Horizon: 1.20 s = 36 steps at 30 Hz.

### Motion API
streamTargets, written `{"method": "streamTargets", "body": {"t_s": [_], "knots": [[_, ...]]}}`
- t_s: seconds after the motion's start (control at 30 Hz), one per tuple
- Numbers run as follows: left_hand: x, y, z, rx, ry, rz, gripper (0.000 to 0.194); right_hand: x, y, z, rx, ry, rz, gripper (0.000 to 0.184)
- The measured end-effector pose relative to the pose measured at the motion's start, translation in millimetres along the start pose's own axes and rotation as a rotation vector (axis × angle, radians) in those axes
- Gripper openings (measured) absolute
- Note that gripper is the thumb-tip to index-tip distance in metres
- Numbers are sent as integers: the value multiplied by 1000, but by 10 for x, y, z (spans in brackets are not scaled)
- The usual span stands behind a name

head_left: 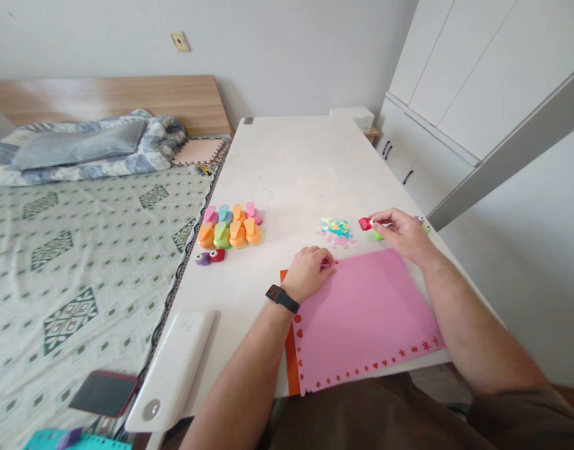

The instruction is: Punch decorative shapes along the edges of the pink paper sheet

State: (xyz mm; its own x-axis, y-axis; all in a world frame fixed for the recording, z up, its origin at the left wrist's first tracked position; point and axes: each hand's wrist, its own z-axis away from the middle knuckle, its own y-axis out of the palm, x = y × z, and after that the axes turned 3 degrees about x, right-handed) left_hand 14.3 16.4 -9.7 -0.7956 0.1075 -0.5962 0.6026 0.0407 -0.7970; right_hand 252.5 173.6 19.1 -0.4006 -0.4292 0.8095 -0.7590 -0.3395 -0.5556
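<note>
A pink sheet of paper [371,312] lies on the white table, with small shapes punched along its left and near edges. Beneath it an orange sheet [291,356] sticks out on the left. My left hand [310,272], wearing a black watch, has its fingers curled at the sheet's upper left edge, seemingly pinching the paper. My right hand [399,234] holds a small red craft punch [365,223] between thumb and fingers, above the table beyond the sheet. A green punch [377,235] shows partly under that hand. Paper confetti [337,231] in yellow, blue and pink lies between the hands.
Several larger craft punches [229,234] stand in rows at the left, with a purple punch [203,259] and another red punch [217,255] before them. A long white device [174,369] lies at the near left table edge. A bed [103,250] adjoins the table's left side.
</note>
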Motion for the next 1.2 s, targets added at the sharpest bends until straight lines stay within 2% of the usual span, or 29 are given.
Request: {"method": "streamTargets", "body": {"t_s": [0.1, 0.27, 0.43, 0.57, 0.83, 1.07, 1.2], "knots": [[-1, -1, -7, -9, 22, 16, 2, 47, 178, 75, 170, -55, -87, 28], [-34, -33, -2, 2, 19, 79, 6, 90, 325, 166, 365, -49, -149, 20], [-67, -59, 1, -13, 10, 118, 7, 154, 329, 190, 388, -63, -159, 18], [-85, -64, 4, -39, 15, 131, 6, 233, 297, 199, 432, -65, -92, 32], [-81, -57, 14, -59, 25, 161, 6, 330, 271, 209, 479, -219, 64, 42], [-84, -58, 17, -56, 39, 147, 8, 382, 297, 215, 600, -196, -3, 32], [-92, -54, 16, -57, 46, 155, 8, 372, 309, 213, 613, -165, 10, 35]]}}
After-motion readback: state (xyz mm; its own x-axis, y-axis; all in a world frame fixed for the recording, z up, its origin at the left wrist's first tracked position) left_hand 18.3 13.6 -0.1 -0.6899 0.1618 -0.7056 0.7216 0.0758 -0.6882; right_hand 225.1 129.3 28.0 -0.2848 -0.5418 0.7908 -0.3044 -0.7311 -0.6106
